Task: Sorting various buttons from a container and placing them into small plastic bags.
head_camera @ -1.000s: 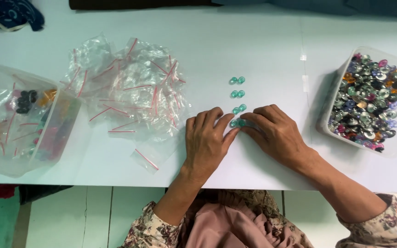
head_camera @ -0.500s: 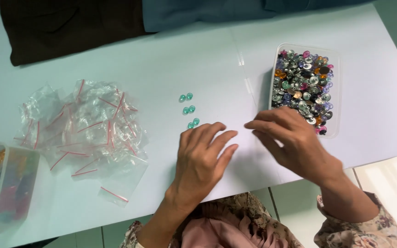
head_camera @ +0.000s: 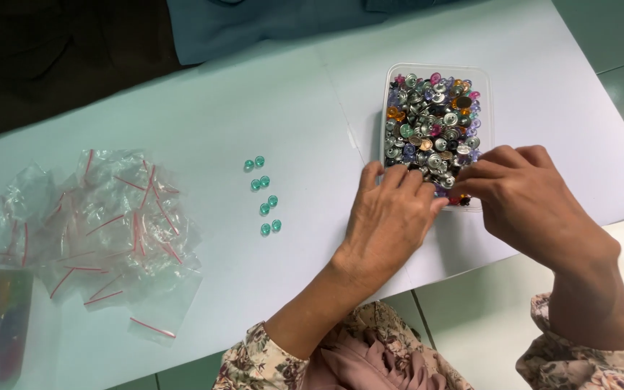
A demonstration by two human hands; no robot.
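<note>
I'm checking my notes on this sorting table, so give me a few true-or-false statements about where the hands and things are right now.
1. Both hands are at the near edge of the clear box of mixed buttons. True: the left hand and the right hand both reach it.
2. The green beads lie in pairs on the table. True.
3. The green beads are inside the box. False: they lie on the table to its left.
4. The pile of small clear bags sits right of the box. False: it lies far to the left.
5. The left hand holds a bag. False: it holds none.
</note>
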